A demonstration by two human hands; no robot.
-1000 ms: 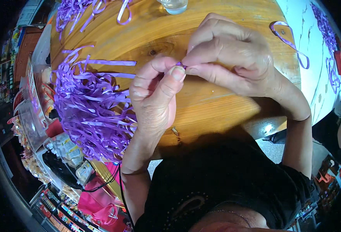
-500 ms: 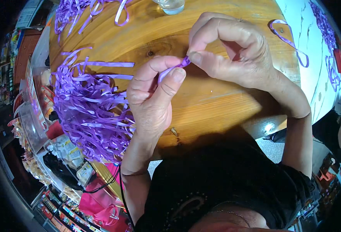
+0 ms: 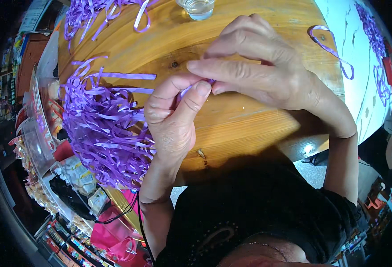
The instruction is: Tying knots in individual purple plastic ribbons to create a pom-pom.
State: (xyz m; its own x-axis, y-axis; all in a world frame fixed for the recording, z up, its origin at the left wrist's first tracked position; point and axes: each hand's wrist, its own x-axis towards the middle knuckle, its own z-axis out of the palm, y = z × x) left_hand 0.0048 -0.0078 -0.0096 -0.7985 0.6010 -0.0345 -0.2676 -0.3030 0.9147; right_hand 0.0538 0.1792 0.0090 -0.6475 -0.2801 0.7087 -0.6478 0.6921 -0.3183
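Observation:
My left hand (image 3: 176, 109) is closed in a pinch on a purple ribbon (image 3: 185, 92). The ribbon runs between its thumb and index finger, and a small darker bit shows past the thumb tip. Over that bit reaches my right hand (image 3: 258, 66), its fingers long and slightly blurred, with the thumb below and the index finger above the ribbon's end. The right fingers largely hide what lies between them. Left of my left hand, a big heap of loose purple ribbon pieces (image 3: 105, 129) spreads over the wooden table (image 3: 249, 129).
More purple ribbons (image 3: 89, 15) lie at the far left, near a clear cup (image 3: 199, 10). A ribbon loop (image 3: 331, 49) rests at the table's right edge, beside a white marbled surface (image 3: 345, 40) with further ribbons. Packaged goods (image 3: 78, 173) stand at the left.
My right hand has shifted left, its fingers stretching out over my left fingertips and covering the ribbon's end. My left hand keeps its pinch, nearly in place.

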